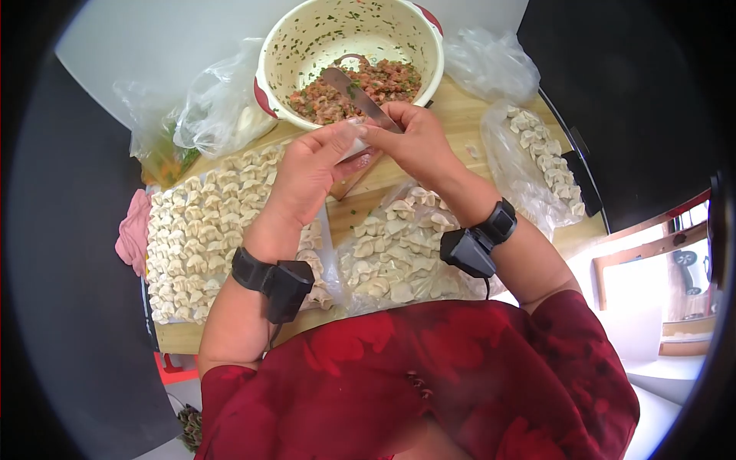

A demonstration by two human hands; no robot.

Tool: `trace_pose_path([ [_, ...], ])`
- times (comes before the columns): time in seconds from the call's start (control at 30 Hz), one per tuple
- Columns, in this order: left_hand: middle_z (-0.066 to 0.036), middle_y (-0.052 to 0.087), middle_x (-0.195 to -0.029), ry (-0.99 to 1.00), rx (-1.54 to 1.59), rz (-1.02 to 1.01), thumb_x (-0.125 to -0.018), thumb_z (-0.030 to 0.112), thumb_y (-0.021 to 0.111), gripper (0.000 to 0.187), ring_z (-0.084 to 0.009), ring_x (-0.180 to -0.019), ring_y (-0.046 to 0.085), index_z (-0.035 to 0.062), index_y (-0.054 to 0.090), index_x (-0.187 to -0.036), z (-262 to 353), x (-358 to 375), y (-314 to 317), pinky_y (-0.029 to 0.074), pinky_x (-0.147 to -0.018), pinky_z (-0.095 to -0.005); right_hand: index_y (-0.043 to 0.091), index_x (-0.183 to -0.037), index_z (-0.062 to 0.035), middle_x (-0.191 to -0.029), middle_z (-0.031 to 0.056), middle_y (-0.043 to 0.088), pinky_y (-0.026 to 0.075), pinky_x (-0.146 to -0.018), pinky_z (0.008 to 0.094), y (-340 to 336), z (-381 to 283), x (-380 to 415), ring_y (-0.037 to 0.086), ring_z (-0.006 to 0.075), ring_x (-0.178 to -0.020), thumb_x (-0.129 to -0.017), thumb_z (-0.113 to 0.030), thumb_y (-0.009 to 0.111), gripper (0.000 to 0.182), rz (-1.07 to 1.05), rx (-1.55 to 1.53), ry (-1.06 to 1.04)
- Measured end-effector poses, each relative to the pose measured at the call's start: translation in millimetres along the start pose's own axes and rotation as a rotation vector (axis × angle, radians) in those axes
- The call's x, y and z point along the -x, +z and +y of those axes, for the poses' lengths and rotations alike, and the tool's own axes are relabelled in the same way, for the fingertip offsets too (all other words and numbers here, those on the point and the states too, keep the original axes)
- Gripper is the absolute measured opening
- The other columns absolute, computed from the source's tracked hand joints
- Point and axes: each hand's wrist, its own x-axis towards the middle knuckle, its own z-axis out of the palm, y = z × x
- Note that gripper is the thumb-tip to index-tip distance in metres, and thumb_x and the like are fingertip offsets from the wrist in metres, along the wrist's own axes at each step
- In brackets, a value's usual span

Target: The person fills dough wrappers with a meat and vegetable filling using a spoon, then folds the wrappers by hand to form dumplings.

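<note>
Wooden table (460, 115) w/ dumplings: left hand (310, 165) cups wrapper (354, 142), right hand (414, 138) pinches spatula (360, 96); overfilling could tear it.

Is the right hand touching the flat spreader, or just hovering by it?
Touching. The head view shows the right hand with its fingers closed around the spreader's near end, blade reaching toward the bowl.

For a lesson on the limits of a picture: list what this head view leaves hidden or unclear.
- Wrapper: mostly covered by the left hand and right hand; whether it holds filling is unclear.
- Knife handle: hidden inside the right hand.
- Green-filled bag: contents too blurred to name.
- Dumplings near the person: covered by the forearms.
</note>
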Motion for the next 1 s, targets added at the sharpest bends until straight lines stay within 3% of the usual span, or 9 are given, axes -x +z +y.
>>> trace_pose_path([
  [0.1, -0.009, 0.061, -0.118, 0.062, -0.17, -0.012, -0.096, 0.023, 0.055, 0.036, -0.0188, -0.103, 0.062, -0.0032, 0.056, -0.12, -6.3, -1.0, 4.8, 0.052, -0.09, -0.0307, 0.063, -0.084, -0.0011, -0.077, 0.0021, 0.063, 0.048, -0.065, 0.0247, -0.4, 1.5, -0.4, 0.058, 0.0076, -0.071, -0.082, -0.019, 0.072, 0.02, 0.04, 0.089, 0.051],
  [0.23, -0.008, 0.063, -0.114, 0.047, -0.056, 0.07, -0.094, 0.019, 0.058, 0.033, -0.0174, -0.1, 0.062, -0.0021, 0.058, -0.12, -9.9, -0.9, 3.3, 0.052, -0.089, -0.0305, 0.062, -0.088, -0.0016, -0.079, 0.0025, 0.064, 0.047, -0.065, 0.0243, -2.7, 2.1, 1.2, 0.058, 0.0079, -0.071, -0.082, -0.021, 0.073, 0.023, 0.044, 0.107, -0.002],
  [0.4, -0.008, 0.065, -0.109, 0.024, 0.022, 0.078, -0.095, 0.018, 0.057, 0.031, -0.0157, -0.097, 0.062, 0.0, 0.058, -0.12, -5.6, 4.3, -2.1, 0.051, -0.086, -0.0285, 0.059, -0.096, -0.0022, -0.079, 0.0029, 0.064, 0.046, -0.068, 0.0235, -13.0, -5.4, 12.1, 0.058, 0.0073, -0.072, -0.082, -0.023, 0.074, 0.029, -0.101, 0.16, 0.03],
  [0.5, -0.008, 0.066, -0.108, 0.002, -0.021, 0.026, -0.094, 0.017, 0.059, 0.031, -0.0139, -0.095, 0.062, -0.0002, 0.058, -0.12, -5.1, 5.8, -0.2, 0.05, -0.082, -0.0261, 0.06, -0.093, -0.0033, -0.075, 0.0006, 0.062, 0.045, -0.067, 0.0239, -11.5, -15.0, 19.1, 0.055, 0.006, -0.071, -0.082, -0.02, 0.073, 0.024, -0.081, 0.11, 0.021],
  [0.7, -0.007, 0.068, -0.103, 0.142, -0.222, 0.108, -0.091, 0.015, 0.064, 0.029, -0.011, -0.087, 0.063, 0.0005, 0.061, -0.116, -10.4, 6.2, 4.3, 0.05, -0.075, -0.0238, 0.062, -0.086, -0.0044, -0.07, -0.0024, 0.057, 0.041, -0.061, 0.0249, -16.2, -5.8, 22.6, 0.047, 0.0061, -0.066, -0.082, -0.016, 0.071, 0.015, -0.019, 0.255, -0.087],
  [1.0, -0.006, 0.068, -0.094, 0.211, -0.275, 0.133, -0.089, 0.014, 0.066, 0.025, -0.0107, -0.08, 0.063, -0.0008, 0.065, -0.109, -15.2, 5.6, 9.7, 0.051, -0.07, -0.0232, 0.061, -0.086, -0.0029, -0.068, 0.002, 0.059, 0.042, -0.059, 0.0264, -18.8, -8.7, 26.8, 0.048, 0.0076, -0.065, -0.083, -0.014, 0.069, 0.014, 0.018, 0.327, -0.205],
])
